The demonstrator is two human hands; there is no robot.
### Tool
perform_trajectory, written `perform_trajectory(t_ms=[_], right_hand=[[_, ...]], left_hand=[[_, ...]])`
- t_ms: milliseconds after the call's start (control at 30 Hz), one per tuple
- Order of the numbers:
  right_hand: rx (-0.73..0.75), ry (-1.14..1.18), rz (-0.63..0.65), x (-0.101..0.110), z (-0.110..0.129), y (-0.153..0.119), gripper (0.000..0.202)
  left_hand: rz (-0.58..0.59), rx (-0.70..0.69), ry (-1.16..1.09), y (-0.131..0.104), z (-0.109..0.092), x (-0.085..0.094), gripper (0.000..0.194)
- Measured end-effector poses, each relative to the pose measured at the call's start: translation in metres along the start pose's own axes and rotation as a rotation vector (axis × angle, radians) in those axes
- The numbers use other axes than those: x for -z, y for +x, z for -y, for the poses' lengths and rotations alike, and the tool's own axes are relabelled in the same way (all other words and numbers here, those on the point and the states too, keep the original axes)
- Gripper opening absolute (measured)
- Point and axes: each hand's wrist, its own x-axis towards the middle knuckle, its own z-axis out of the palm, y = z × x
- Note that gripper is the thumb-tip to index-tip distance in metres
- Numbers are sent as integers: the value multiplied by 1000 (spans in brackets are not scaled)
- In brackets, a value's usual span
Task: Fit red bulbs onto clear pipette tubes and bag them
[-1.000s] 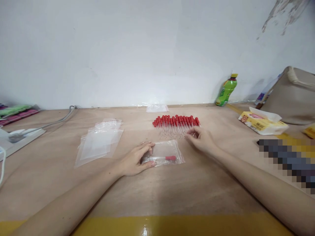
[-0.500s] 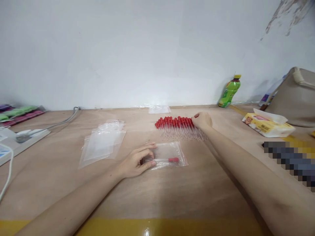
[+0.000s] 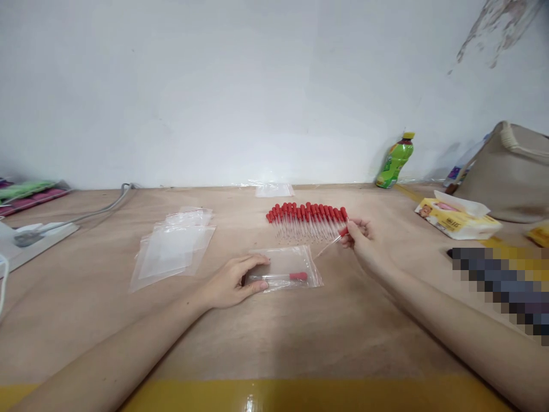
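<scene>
My left hand (image 3: pixel 235 280) rests at the left end of a clear zip bag (image 3: pixel 281 258), fingers and thumb curled over its edges and holding it to the table. Inside the bag lies one dropper (image 3: pixel 298 276), its red bulb toward the right. My right hand (image 3: pixel 361 236) pinches another dropper (image 3: pixel 330 245) by its red bulb. That dropper's thin glass-like tube slants down and left toward the bag's right side. Just behind, a row of droppers (image 3: pixel 306 213) lies with red bulbs away from me and tubes toward me.
Flat clear bags (image 3: pixel 171 246) are stacked at left, with another bag (image 3: pixel 274 190) by the wall. A power strip (image 3: pixel 47 237) with cables sits far left. At right are a green bottle (image 3: pixel 395 160), a tissue pack (image 3: pixel 457 217), a beige bag (image 3: pixel 501 171) and a pixelated dark object (image 3: pixel 497 283).
My right hand has drawn a dropper out of the row and brought it slightly nearer me, its tube now pointing at the bag. The left hand stays on the bag.
</scene>
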Motion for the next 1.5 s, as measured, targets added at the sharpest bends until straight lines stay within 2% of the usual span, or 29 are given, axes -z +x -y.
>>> perform_trajectory(t_ms=[100, 167, 300, 367, 433, 567, 700, 867, 933, 1067, 1200, 1300, 1400, 1500], right_hand=[[-153, 151, -9, -4, -8, -18, 38], [-233, 187, 49, -5, -9, -24, 38], [-298, -5, 361, 1, -7, -27, 34], [-261, -167, 526, 4, -6, -28, 30], [-183, -311, 611, 5, -6, -29, 27], [42, -539, 589, -4, -12, -34, 20], [193, -619, 511, -15, -17, -37, 17], [280, -600, 615, -18, -15, -38, 22], [285, -625, 535, -13, -13, -30, 22], [296, -764, 150, 7, -12, 14, 20], [131, -959, -123, 27, -16, 69, 28], [0, -1031, -178, 29, -18, 92, 36], [-138, -1037, -160, 24, -18, 99, 27], [-173, -1002, -166, 19, -14, 100, 21]], left_hand=[[23, 33, 3, 0, -2, 2, 43], [35, 44, 4, 0, -2, 3, 45], [50, 54, 16, 1, -3, 3, 49], [55, 45, 16, 1, -2, 2, 50], [56, 30, 15, 2, -1, 2, 49], [50, 20, 13, 2, 0, 1, 49], [35, 16, 10, 3, 0, 0, 48], [16, -20, -12, 4, 1, 0, 46], [25, -20, -18, 4, 2, -1, 44], [49, 5, -24, 2, 6, -3, 42], [39, -6, -27, 2, 8, -4, 42], [39, 0, -24, 2, 7, -3, 43], [45, 2, -28, 2, 6, -2, 43], [43, 4, -37, 2, 5, -2, 43]])
